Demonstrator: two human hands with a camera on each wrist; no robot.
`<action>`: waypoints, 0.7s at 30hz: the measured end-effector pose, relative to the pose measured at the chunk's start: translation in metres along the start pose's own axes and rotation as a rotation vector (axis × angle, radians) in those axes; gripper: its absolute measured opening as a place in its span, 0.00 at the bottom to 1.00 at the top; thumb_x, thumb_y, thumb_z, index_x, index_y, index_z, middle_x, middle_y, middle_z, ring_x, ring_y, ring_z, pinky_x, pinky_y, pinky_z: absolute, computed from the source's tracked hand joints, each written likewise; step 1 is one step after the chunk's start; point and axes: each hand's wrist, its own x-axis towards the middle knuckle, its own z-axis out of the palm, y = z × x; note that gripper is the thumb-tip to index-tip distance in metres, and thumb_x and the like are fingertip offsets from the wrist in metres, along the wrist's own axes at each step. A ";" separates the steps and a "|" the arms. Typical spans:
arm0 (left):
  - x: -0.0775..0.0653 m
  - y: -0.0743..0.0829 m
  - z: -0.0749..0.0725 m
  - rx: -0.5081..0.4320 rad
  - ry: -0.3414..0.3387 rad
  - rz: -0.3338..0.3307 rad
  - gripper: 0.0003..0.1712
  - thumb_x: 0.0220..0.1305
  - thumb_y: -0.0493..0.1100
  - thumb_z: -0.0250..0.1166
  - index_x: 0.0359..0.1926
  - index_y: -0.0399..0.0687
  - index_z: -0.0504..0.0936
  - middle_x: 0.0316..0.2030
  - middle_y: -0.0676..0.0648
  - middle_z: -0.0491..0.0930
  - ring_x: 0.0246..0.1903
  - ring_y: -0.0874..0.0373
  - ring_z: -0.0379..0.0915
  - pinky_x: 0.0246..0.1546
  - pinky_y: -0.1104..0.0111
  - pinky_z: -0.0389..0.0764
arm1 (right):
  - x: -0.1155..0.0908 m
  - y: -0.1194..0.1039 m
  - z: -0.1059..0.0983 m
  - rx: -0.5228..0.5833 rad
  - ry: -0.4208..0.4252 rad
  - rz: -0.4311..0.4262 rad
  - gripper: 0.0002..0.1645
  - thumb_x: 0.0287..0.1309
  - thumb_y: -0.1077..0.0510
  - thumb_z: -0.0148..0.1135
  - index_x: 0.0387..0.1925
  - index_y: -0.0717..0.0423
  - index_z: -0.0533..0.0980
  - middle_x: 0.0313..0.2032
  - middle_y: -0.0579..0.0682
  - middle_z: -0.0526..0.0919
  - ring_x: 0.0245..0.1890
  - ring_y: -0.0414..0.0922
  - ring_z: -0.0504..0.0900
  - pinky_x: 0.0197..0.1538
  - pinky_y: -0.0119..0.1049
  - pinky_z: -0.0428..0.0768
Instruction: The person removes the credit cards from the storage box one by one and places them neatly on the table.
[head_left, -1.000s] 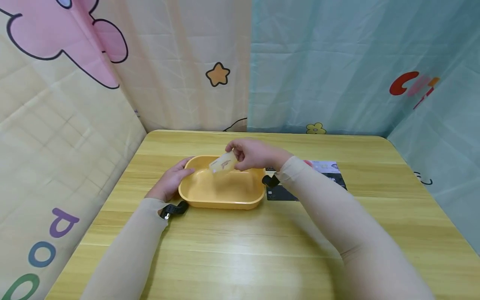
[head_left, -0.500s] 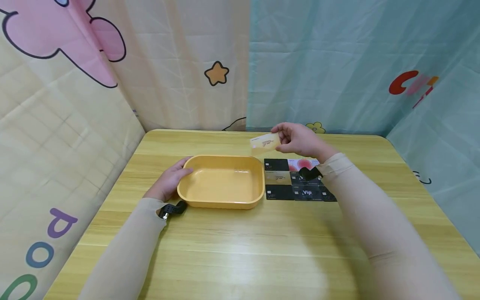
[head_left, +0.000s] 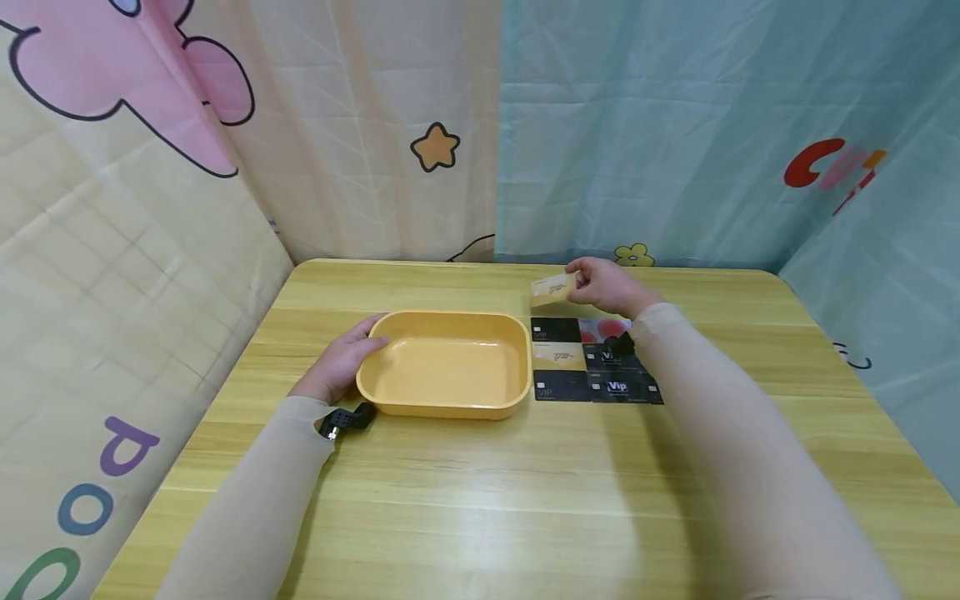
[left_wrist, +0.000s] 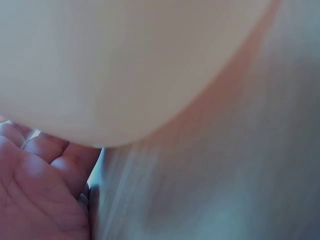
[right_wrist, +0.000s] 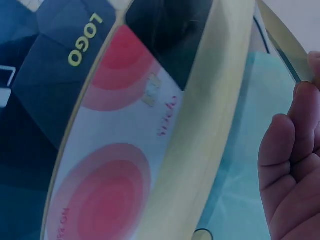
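My right hand (head_left: pixel 609 285) pinches a pale gold card (head_left: pixel 552 289) by its right end, near the table's back edge and behind the laid-out cards. In the right wrist view the curled fingers (right_wrist: pixel 280 155) show, with the held card's edge (right_wrist: pixel 287 37) above them. My left hand (head_left: pixel 333 360) grips the left end of a yellow plastic tray (head_left: pixel 442 411), thumb over the rim and fingers outside. Right of the tray, several cards lie in rows: a black one (head_left: pixel 555 328), a pink-circled one (head_left: pixel 594 330), a gold one (head_left: pixel 558 357) and dark Vip cards (head_left: pixel 617 387).
The wooden table (head_left: pixel 465 492) spreads in front of the tray. Printed curtains (head_left: pixel 637 150) rise right behind the back edge. My right wrist strap (head_left: pixel 619 343) and sleeve (head_left: pixel 705 417) cover part of the card rows. No card shows inside the tray.
My right hand has carried the gold card from over the tray to the right, behind the card rows, then a little farther right. My left hand stays on the tray.
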 end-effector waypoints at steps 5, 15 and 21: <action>0.001 -0.001 0.000 -0.001 0.017 -0.021 0.33 0.84 0.46 0.47 0.84 0.56 0.53 0.78 0.37 0.62 0.50 0.59 0.83 0.50 0.68 0.86 | 0.009 0.006 0.006 -0.089 -0.017 0.023 0.35 0.66 0.59 0.66 0.71 0.65 0.69 0.40 0.55 0.76 0.37 0.50 0.73 0.40 0.39 0.74; 0.000 0.000 0.000 0.004 0.008 -0.019 0.34 0.84 0.46 0.47 0.84 0.55 0.52 0.78 0.36 0.60 0.50 0.59 0.83 0.50 0.69 0.86 | 0.015 0.012 0.009 -0.245 -0.076 0.028 0.36 0.66 0.54 0.67 0.71 0.63 0.71 0.38 0.54 0.77 0.38 0.50 0.76 0.44 0.42 0.75; 0.000 0.000 0.000 0.011 0.014 -0.023 0.34 0.84 0.46 0.47 0.84 0.56 0.52 0.78 0.37 0.60 0.51 0.59 0.83 0.50 0.68 0.86 | 0.018 0.012 0.013 -0.274 -0.099 0.064 0.36 0.65 0.56 0.66 0.72 0.62 0.71 0.42 0.56 0.79 0.39 0.51 0.77 0.45 0.42 0.77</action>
